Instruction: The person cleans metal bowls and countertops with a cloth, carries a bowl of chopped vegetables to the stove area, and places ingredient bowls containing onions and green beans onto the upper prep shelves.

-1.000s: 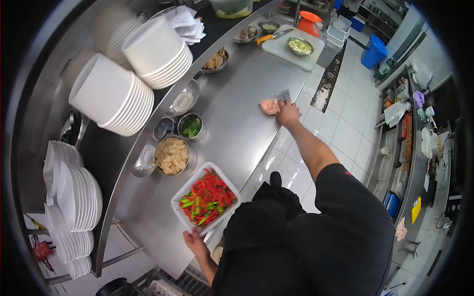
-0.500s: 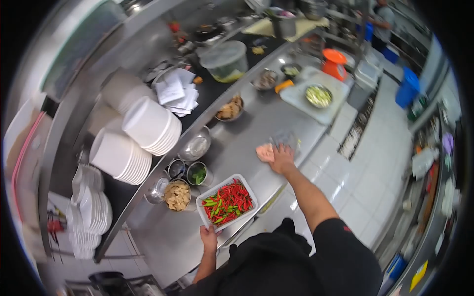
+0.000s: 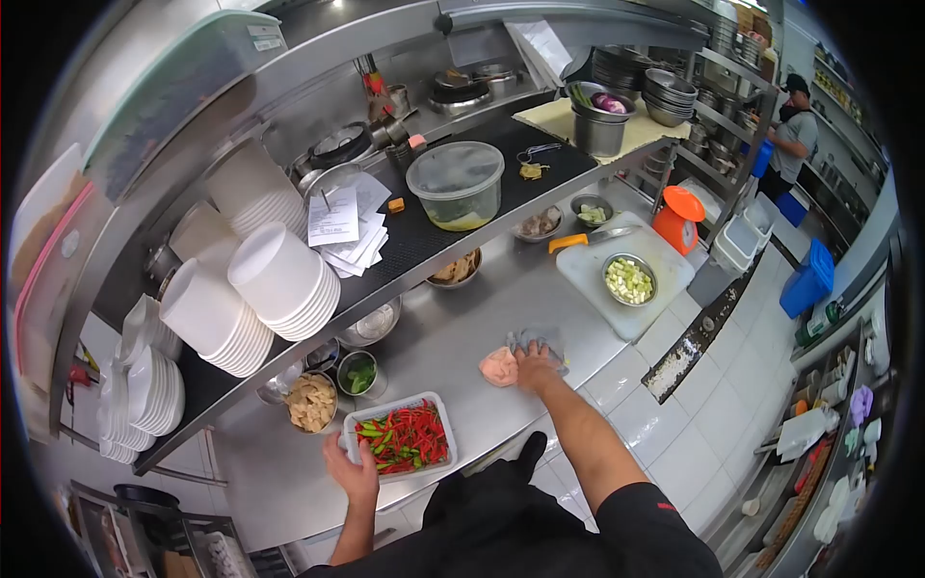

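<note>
On your far left, a stack of white curved plates [image 3: 157,390] sits on a long black shelf [image 3: 520,207], and stacks of white round tubs [image 3: 294,279] lean on it just beside the plates. Below the shelf, on the shiny grey steel table [image 3: 501,318], is a heap of pale tan chunks [image 3: 313,402] in a round metal pot [image 3: 335,405]. Next comes your left hand [image 3: 352,469], with its thumb and fingers spread wide, at the left side of the white plastic basket [image 3: 451,441]. The basket stands flat near your edge of the table and is full of thin red and green chilies [image 3: 409,433]. A small metal cup [image 3: 376,389] with green leaves [image 3: 358,373] stands just behind it. Further right, a soft pink lump [image 3: 498,367] lies on the table, touching or just beside your right hand [image 3: 536,367]. That hand is down on a crinkly see-through plastic bag [image 3: 540,339]; I cannot tell if your fingers pinch it. Past it lies a white cutting board [image 3: 583,279], with a knife with an orange handle [image 3: 568,243] at its back edge and a round metal bowl [image 3: 626,303] of pale green bits [image 3: 629,280] on top. An orange scale [image 3: 676,226] stands behind the board. A person [image 3: 792,144] in a dark cap stands well away, and a blue plastic bin [image 3: 809,279] is on the floor at the far right.
</note>
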The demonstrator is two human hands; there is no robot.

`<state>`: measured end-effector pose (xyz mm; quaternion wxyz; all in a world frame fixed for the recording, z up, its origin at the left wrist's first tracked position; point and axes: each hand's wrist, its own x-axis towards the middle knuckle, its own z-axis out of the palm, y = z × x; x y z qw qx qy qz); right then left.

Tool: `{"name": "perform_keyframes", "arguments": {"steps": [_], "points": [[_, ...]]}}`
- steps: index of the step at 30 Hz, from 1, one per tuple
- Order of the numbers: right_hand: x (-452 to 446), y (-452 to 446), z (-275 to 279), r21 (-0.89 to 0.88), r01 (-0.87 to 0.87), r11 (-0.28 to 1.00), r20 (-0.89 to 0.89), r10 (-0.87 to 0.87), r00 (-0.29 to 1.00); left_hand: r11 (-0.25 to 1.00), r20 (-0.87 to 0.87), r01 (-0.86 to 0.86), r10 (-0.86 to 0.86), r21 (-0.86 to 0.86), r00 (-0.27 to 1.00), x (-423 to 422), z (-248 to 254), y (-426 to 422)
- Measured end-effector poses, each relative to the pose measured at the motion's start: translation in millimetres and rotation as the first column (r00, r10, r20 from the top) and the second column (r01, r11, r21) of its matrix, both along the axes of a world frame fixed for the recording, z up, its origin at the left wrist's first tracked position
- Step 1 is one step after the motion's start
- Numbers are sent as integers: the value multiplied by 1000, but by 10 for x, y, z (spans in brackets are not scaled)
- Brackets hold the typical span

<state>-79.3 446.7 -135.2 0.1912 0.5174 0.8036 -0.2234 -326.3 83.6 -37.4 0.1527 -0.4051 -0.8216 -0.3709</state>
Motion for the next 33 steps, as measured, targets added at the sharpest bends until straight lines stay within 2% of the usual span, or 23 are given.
{"name": "perform_keyframes", "arguments": {"steps": [2, 5, 8, 11, 14, 16, 17, 19, 21, 23, 25, 28, 30, 32, 33], "points": [[-38, 210, 59, -5, -14, 1000, -10, 14, 1000, 992, 1, 85, -86, 94, 996, 172, 263, 466], [-61, 460, 489, -46, -36, 998, 13, 37, 999, 964, -23, 204, -203, 174, 979, 492, 544, 1115], [-90, 950, -15, 19, -232, 973, 99, 229, 968, 907, -94, 359, -347, 219, 933, 788, 670, 1770], [-15, 1203, 13, -49, -238, 970, 102, 242, 965, 846, -162, 474, -446, 246, 880, 1079, 894, 2355], [143, 1408, 67, -72, -335, 939, 77, 340, 937, 750, -208, 595, -558, 288, 803, 1323, 1127, 2936], [204, 1399, 347, -58, -406, 912, 80, 410, 909, 692, -248, 656, -608, 300, 755, 1458, 1279, 3308], [227, 1407, 414, -53, -441, 896, 82, 444, 892, 681, -249, 663, -615, 312, 748, 1525, 1344, 3464], [282, 1449, 184, -11, -517, 856, 42, 517, 855, 652, -253, 678, -631, 339, 734, 1665, 1446, 3754], [288, 1574, 109, -41, -495, 868, -37, 494, 869, 661, -296, 679, -611, 319, 734, 1806, 1560, 3997], [358, 1593, 785, -160, -385, 909, -138, 366, 920, 686, -341, 657, -565, 313, 751, 1903, 1644, 4237], [336, 1744, 502, -223, -555, 801, -282, 492, 824, 727, -371, 608, -495, 319, 786, 1993, 1688, 4423], [487, 1871, -311, -284, -766, 577, -489, 600, 634, 790, -417, 534, -394, 301, 819, 2121, 1812, 4651], [679, 2064, -154, -225, -824, 519, -585, 604, 540, 843, -393, 451, -323, 294, 861, 2201, 1851, 4794], [1039, 2206, 959, -97, -805, 586, -653, 573, 496, 886, -359, 378, -272, 269, 893, 2253, 1830, 4902], [1174, 2336, 1308, -143, -823, 549, -684, 546, 483, 903, -327, 330, -235, 275, 915, 2262, 1785, 4943]]}}
